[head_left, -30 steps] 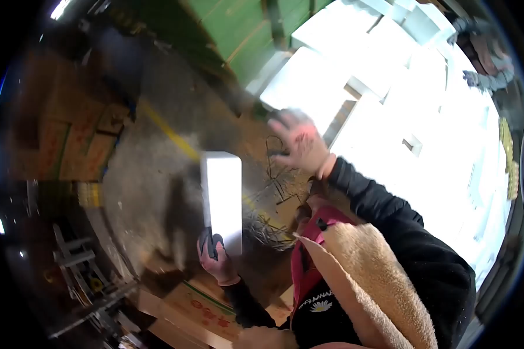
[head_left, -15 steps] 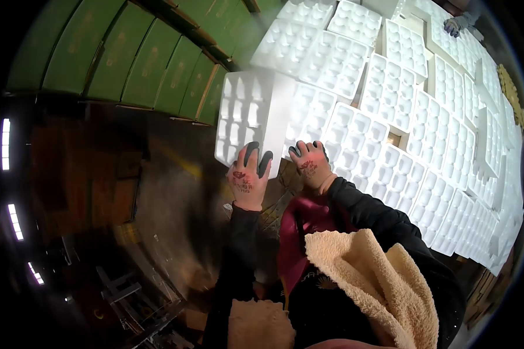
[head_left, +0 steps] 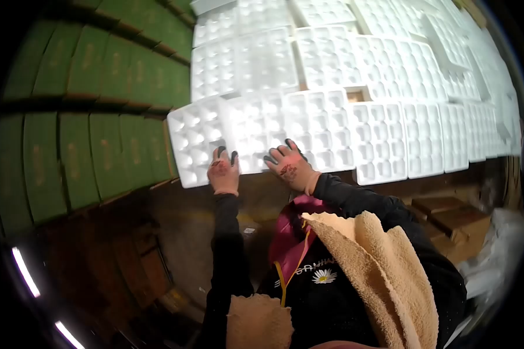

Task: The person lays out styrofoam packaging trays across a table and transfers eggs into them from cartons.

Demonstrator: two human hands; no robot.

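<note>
A white foam tray (head_left: 195,136) with rounded hollows sits slightly askew at the left end of the front row. My left hand (head_left: 223,170), in a pale glove with dark fingertips, grips its near edge close to the right corner; the thumb side is partly hidden. Beside it, my right hand (head_left: 291,167), gloved the same way, rests with spread fingers on the near edge of the neighbouring foam trays (head_left: 326,131). The hand is not wrapped around anything that I can see.
More foam trays (head_left: 326,55) stretch away in rows to the back and right, with a narrow gap (head_left: 356,94) between some. Stacked green boxes (head_left: 75,160) stand at the left. Brown cartons (head_left: 454,224) and clear plastic (head_left: 495,244) lie at lower right.
The left-end tray, tilted and apart from the row before, now lies nearly level against it. My left hand moved left with it; my right hand shifted left onto the row. The view has turned left.
</note>
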